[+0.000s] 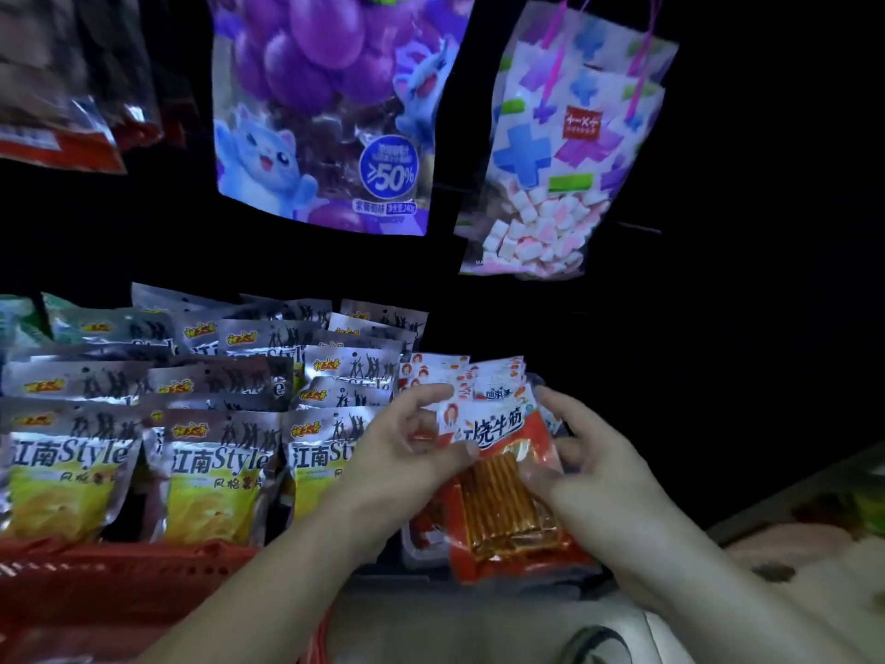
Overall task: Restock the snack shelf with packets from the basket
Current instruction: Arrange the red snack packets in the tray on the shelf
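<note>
A red-and-white packet of orange snack sticks (pixel 507 496) stands at the front of a row of like packets (pixel 479 376) on the shelf. My left hand (pixel 407 448) grips its upper left edge, thumb across the front. On the packet's right side, my right hand (pixel 589 462) holds it with curled fingers. To the left, rows of silver-and-yellow chip packets (pixel 215 472) stand upright on the same shelf. The red basket (pixel 119 582) sits at the lower left, in front of the chip packets.
Above the shelf hang a purple grape-candy bag (pixel 330 107) and a clear bag of pink-and-white marshmallows (pixel 560 151). More red packets (pixel 62 112) hang at the top left. The area to the right of the hands is dark. A pale surface (pixel 790 553) lies at lower right.
</note>
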`<state>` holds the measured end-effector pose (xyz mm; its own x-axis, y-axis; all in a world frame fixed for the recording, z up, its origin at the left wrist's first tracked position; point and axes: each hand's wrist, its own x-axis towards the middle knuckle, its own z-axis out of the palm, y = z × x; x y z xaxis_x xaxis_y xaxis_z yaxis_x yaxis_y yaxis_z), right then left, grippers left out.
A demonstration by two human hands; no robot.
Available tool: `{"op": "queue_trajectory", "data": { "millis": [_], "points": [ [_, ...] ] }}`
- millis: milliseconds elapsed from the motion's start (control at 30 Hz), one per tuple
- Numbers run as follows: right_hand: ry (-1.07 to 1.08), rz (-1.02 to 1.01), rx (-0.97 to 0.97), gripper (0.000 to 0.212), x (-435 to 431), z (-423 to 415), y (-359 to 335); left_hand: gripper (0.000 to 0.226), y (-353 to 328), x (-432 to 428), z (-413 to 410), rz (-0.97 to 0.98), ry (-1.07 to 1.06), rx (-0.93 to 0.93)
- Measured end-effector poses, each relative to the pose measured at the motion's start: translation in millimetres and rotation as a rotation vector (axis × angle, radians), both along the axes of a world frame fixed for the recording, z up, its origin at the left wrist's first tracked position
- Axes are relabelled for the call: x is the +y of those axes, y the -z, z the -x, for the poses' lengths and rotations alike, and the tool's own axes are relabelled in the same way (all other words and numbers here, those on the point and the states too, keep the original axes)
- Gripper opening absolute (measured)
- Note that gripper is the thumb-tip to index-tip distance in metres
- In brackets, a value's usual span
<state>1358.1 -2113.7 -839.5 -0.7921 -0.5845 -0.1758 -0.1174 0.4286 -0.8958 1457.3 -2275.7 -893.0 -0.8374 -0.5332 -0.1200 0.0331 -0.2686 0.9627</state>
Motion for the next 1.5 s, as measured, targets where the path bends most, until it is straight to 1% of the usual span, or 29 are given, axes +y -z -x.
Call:
{"op": "queue_trajectory", "data": {
  "millis": [33,67,100,167,200,267,367,467,533,567,600,667,700,733,800,867,933,967,1000,1067,1100,1133,1167,1200,1233,1300,1333,1367,1500],
  "points": [
    [0.000,0.001,-0.009,0.066,-1.1,-2.3,2.7,0.043,-1.3,0.0,-0.6,0.023,-0.014,-0.022],
    [-0.014,0.012,-0.028,0.065,-3.6,-3.8,4.8,0.039,0.5,-2.4,-0.7,0.088,-0.036,-0.056],
    [-0.043,0.019,-0.041,0.063,-7.0,-4.4,5.5,0.040,1.1,-5.5,-1.2,0.191,-0.037,-0.086],
    [-0.136,-0.012,-0.017,0.062,-12.9,-0.5,8.8,0.049,-0.2,-13.3,-4.2,0.374,0.032,-0.133],
    [-0.183,-0.028,-0.014,0.062,-15.3,1.5,9.2,0.050,-1.6,-17.3,-6.0,0.407,0.066,-0.133],
    [-0.256,-0.043,-0.056,0.061,-18.2,5.2,9.7,0.042,-3.1,-25.4,-7.3,0.418,0.104,-0.120],
    [-0.282,-0.025,-0.094,0.062,-18.6,9.2,8.9,0.028,-4.0,-31.2,-5.7,0.382,0.017,-0.085],
    [-0.275,0.001,-0.059,0.064,-16.3,15.0,11.3,0.024,-4.6,-28.8,-3.8,0.267,-0.067,-0.034],
    [-0.271,0.009,-0.066,0.062,-15.1,16.5,12.4,0.021,-3.8,-26.0,-1.4,0.294,-0.106,-0.042],
    [-0.254,0.006,-0.039,0.061,-14.3,18.4,14.7,0.021,-1.7,-26.2,-0.8,0.316,-0.146,-0.061],
    [-0.225,0.004,0.013,0.061,-13.5,20.3,16.5,0.024,1.1,-27.0,-1.0,0.354,-0.201,-0.098],
    [-0.132,0.023,0.099,0.059,-12.9,22.4,18.7,0.028,4.1,-26.6,-1.4,0.555,-0.314,-0.195],
    [-0.081,0.045,0.104,0.059,-13.1,22.7,20.0,0.025,3.5,-23.2,-1.2,0.648,-0.325,-0.220],
    [-0.033,0.071,0.087,0.058,-13.9,22.0,22.0,0.023,1.8,-16.3,-0.5,0.680,-0.283,-0.211],
    [0.028,0.132,0.030,0.058,-17.8,19.9,24.8,0.027,-4.5,4.2,1.5,0.594,-0.123,-0.169],
    [-0.010,0.166,-0.028,0.054,-21.3,15.5,20.0,0.025,-11.6,24.1,2.2,0.405,0.017,-0.121],
    [-0.103,0.171,-0.123,0.046,-21.3,13.1,12.5,0.021,-16.7,32.2,2.7,0.198,0.025,-0.068],
    [-0.129,0.171,-0.147,0.044,-19.9,13.0,10.8,0.017,-17.5,30.9,2.7,0.139,-0.005,-0.057],
    [-0.109,0.181,-0.127,0.044,-19.5,12.9,10.5,0.011,-19.4,27.8,1.5,0.102,-0.036,-0.051],
    [-0.022,0.137,0.044,0.047,-17.5,15.3,13.4,0.020,-21.7,19.9,-1.9,0.044,-0.051,-0.041],
    [-0.013,0.104,0.089,0.053,-16.1,16.8,16.3,0.024,-22.0,17.5,-3.7,-0.002,-0.023,-0.031],
    [-0.027,0.118,0.073,0.058,-14.8,17.6,18.4,0.024,-24.0,16.7,-5.2,-0.047,0.010,-0.023],
    [-0.047,0.164,0.001,0.060,-14.0,19.2,20.9,0.025,-24.6,16.4,-6.2,-0.071,0.040,-0.010],
    [-0.068,0.189,-0.052,0.060,-13.6,19.2,21.0,0.027,-25.8,16.6,-6.6,-0.063,0.042,0.006],
    [-0.063,0.198,-0.055,0.059,-13.7,20.0,21.6,0.034,-24.7,15.6,-6.4,-0.008,0.002,0.014],
    [-0.029,0.195,0.004,0.060,-14.4,21.1,22.6,0.064,-19.5,12.9,-5.0,0.140,-0.124,-0.008],
    [-0.039,0.193,0.011,0.062,-14.6,20.7,22.7,0.078,-17.3,11.6,-4.6,0.179,-0.148,-0.013],
    [-0.066,0.176,0.010,0.065,-14.4,20.2,22.9,0.085,-16.7,10.9,-4.6,0.192,-0.129,-0.016],
    [-0.186,0.062,0.030,0.082,-10.2,17.3,11.3,0.091,-20.7,7.5,-9.3,0.177,0.063,-0.049]
  ]
}}
